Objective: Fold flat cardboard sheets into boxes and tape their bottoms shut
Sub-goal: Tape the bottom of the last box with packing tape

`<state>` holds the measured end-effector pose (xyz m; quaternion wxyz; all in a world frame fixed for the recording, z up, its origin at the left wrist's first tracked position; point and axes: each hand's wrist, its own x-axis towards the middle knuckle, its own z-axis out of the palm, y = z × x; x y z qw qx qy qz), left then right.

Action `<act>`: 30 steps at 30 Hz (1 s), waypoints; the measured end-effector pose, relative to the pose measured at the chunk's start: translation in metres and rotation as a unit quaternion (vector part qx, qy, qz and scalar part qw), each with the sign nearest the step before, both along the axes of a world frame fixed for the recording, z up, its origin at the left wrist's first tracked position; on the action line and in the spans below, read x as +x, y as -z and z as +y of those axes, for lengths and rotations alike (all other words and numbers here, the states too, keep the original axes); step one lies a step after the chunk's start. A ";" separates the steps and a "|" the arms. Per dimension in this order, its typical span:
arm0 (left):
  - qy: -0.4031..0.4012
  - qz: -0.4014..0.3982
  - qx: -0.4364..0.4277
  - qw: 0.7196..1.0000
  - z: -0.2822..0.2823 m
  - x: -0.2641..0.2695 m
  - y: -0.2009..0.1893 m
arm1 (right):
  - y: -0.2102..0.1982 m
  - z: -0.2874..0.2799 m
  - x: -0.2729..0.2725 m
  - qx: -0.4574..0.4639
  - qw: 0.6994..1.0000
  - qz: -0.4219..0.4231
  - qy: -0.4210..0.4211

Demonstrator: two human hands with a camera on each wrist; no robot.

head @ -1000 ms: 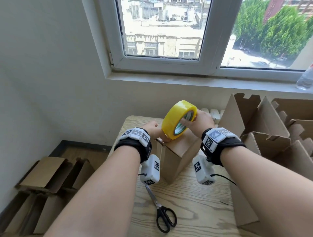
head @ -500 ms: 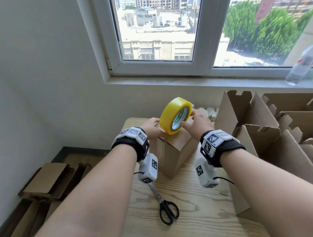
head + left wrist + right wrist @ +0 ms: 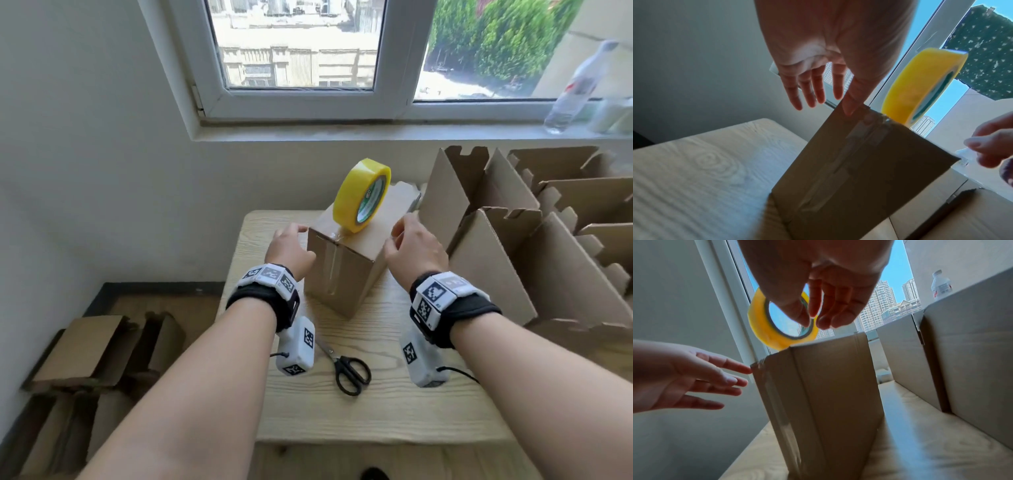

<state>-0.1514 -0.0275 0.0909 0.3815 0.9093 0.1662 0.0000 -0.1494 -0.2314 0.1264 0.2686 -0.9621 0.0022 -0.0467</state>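
Now, your cardboard box [image 3: 346,260] stands on the pale wood table [image 3: 383,404], its taped side up, a clear strip of tape running down the near face. The yellow tape roll [image 3: 362,195] stands on edge on top of the box, near the left corner, with neither hand on it.

Your left hand [image 3: 291,250] sits just beside the box's upper left corner, fingers straight and spread, holding nothing; in the left wrist view the thumb tip touches the top edge. Your right hand [image 3: 416,251] hovers at the box's right side, fingers loosely bent and apart. Whether it pinches a scrap of clear tape, you cannot tell.

Black-handled scissors [image 3: 344,368] lie on the table between your wrists. Folded open boxes [image 3: 513,246] crowd the right. Flat cardboard sheets [image 3: 82,349] lie on the floor to the left.
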 end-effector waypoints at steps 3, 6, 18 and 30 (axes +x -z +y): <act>0.005 0.022 -0.009 1.000 0.002 -0.015 0.020 | 0.015 0.004 -0.019 -0.022 1.000 0.021 -0.007; 0.031 0.060 -0.008 0.998 0.003 -0.032 0.042 | 0.040 0.011 -0.034 -0.050 0.996 0.064 -0.026; 0.049 0.167 -0.058 0.983 0.010 -0.077 0.116 | 0.154 0.036 -0.062 -0.148 0.936 0.278 -0.157; 0.049 0.198 -0.070 0.977 0.006 -0.073 0.135 | 0.175 0.040 -0.067 -0.201 0.919 0.267 -0.207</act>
